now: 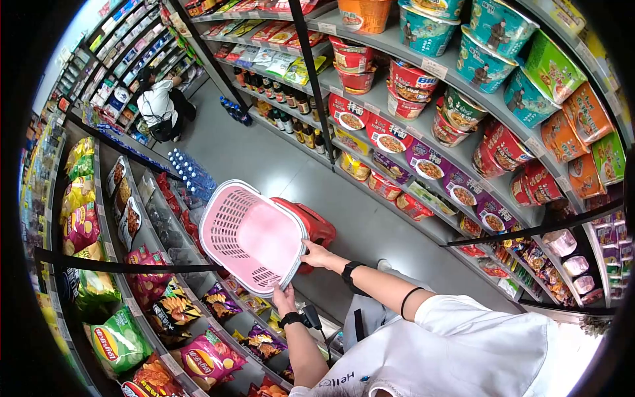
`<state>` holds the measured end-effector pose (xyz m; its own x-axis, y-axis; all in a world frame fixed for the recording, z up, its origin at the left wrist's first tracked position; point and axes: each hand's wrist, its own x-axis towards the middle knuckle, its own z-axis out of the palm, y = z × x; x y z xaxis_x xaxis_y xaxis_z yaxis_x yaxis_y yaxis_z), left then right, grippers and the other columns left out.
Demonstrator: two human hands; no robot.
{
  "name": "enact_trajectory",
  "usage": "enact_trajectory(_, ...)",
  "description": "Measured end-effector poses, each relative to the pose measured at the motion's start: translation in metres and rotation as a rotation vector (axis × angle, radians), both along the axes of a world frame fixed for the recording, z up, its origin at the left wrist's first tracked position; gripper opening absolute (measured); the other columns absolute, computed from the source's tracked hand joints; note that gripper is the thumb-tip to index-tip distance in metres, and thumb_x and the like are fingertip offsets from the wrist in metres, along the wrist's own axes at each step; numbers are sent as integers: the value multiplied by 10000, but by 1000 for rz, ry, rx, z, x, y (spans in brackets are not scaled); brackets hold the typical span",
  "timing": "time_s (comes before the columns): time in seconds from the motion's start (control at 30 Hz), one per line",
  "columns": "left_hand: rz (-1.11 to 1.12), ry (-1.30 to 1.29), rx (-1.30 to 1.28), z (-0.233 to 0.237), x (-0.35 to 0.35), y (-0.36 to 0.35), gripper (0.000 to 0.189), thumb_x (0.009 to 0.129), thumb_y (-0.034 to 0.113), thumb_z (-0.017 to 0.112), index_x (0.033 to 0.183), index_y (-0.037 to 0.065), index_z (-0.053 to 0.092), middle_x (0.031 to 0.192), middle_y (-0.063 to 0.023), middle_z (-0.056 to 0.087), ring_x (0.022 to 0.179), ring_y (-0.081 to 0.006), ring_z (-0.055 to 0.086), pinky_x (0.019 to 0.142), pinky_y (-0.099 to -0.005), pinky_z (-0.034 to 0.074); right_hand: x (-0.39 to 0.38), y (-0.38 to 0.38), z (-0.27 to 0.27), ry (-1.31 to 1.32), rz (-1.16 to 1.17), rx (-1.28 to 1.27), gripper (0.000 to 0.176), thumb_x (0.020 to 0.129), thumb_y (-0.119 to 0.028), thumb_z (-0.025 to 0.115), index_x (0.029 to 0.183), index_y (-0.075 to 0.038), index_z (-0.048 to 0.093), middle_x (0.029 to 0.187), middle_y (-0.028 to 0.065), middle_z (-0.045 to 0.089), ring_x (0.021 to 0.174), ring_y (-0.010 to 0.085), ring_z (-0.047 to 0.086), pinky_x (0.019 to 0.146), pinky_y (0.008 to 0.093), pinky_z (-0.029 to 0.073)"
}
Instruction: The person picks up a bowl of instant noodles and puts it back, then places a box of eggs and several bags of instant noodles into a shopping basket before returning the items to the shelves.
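A pink plastic shopping basket (pixel 268 228) with slotted sides and a pale grey rim is held out in front of me, tilted so its inside faces up. Nothing shows inside it. My left hand (pixel 284 301) grips the rim at the near lower corner. On the right corner of the same rim, my right hand (pixel 317 255) is closed. Both wrists wear black bands. Just behind the basket, partly hidden by it, is a red plastic object (pixel 317 221) that looks like a stool or another basket.
Snack shelves with chip bags (pixel 119 341) run close along my left. To the right, shelves hold instant noodle tubs (pixel 486 59) and sauce bottles (pixel 291 99). Bottled water packs (pixel 188 172) stand past the basket. Farther down the aisle, a person (pixel 159 106) crouches by a shelf.
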<state>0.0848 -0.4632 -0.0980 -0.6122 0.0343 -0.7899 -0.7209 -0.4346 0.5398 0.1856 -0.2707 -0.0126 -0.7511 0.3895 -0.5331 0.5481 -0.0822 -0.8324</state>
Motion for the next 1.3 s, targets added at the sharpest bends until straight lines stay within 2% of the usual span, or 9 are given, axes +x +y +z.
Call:
enact_trajectory(0.2, -119, -27, 49, 12, 13, -10, 255, 897, 142, 459, 1112, 6, 448, 1055, -126, 558, 928, -260, 563, 810, -387, 480, 6, -5, -24, 22, 154, 209, 698, 764, -239, 586, 1333, 8, 263, 1279, 258, 394, 1175, 348, 411, 995, 350, 327)
enact_trajectory(0.33, -260, -16, 59, 18, 22, -22, 348, 880, 232, 523, 1120, -6, 437, 1080, -174, 530, 978, -293, 536, 844, -397, 472, 24, 7, -7, 13, 210, 95, 631, 783, -241, 569, 1304, 16, 322, 1254, 244, 433, 1160, 332, 438, 982, 346, 343)
enact_trajectory(0.5, -554, 137, -197, 45, 67, -26, 469, 831, 305, 601, 1145, 19, 402, 1071, -205, 507, 984, -304, 528, 810, -411, 480, 84, 15, -13, -20, 187, 149, 455, 796, -276, 568, 1176, -32, 512, 1088, 185, 576, 1006, 297, 555, 869, 358, 431)
enact_trajectory(0.67, -1179, 100, -370, 7, 126, -20, 436, 827, 285, 611, 1108, 5, 431, 976, -112, 547, 817, -204, 559, 679, -339, 492, 157, 23, -57, -160, 127, 166, 403, 769, -263, 570, 1095, -28, 573, 1072, 184, 583, 996, 309, 558, 867, 361, 433)
enact_trajectory(0.83, -1762, 630, -537, -42, 148, 25, 342, 776, 187, 644, 988, -59, 539, 830, -139, 631, 735, -178, 597, 691, -300, 479, 195, 22, -91, -284, -71, 112, 398, 722, -269, 586, 1074, -83, 598, 1031, 187, 598, 972, 320, 564, 866, 376, 434)
enact_trajectory(0.93, -1954, 735, -560, -4, 141, 91, 336, 774, 194, 644, 993, -42, 548, 782, -120, 622, 714, -156, 586, 667, -291, 470, 195, 33, -89, -306, -177, 41, 397, 724, -290, 589, 1052, -68, 603, 1038, 183, 596, 956, 318, 573, 856, 366, 440)
enact_trajectory(1.07, -2149, 967, -494, -84, 102, 176, 309, 782, 175, 626, 997, -33, 548, 809, -129, 628, 752, -173, 603, 682, -300, 473, 163, 50, -161, -93, -376, -85, 317, 787, -212, 575, 1051, -36, 584, 1007, 158, 609, 925, 247, 594, 825, 321, 456)
enact_trajectory(1.13, -2096, 924, -455, -133, 88, 224, 310, 754, 168, 632, 1004, -1, 556, 834, -177, 623, 776, -297, 618, 685, -351, 484, 149, 72, -216, 138, -573, -101, 279, 825, -164, 560, 1063, -19, 566, 976, 140, 615, 912, 201, 596, 811, 295, 459)
enact_trajectory(1.3, -1904, 1060, -125, -231, 84, 318, 326, 811, 147, 594, 1076, -24, 511, 915, -199, 611, 842, -261, 613, 729, -328, 482, 155, 141, -286, 385, -748, -45, 297, 858, -148, 550, 1116, -3, 520, 984, 85, 603, 902, 160, 576, 804, 282, 454)
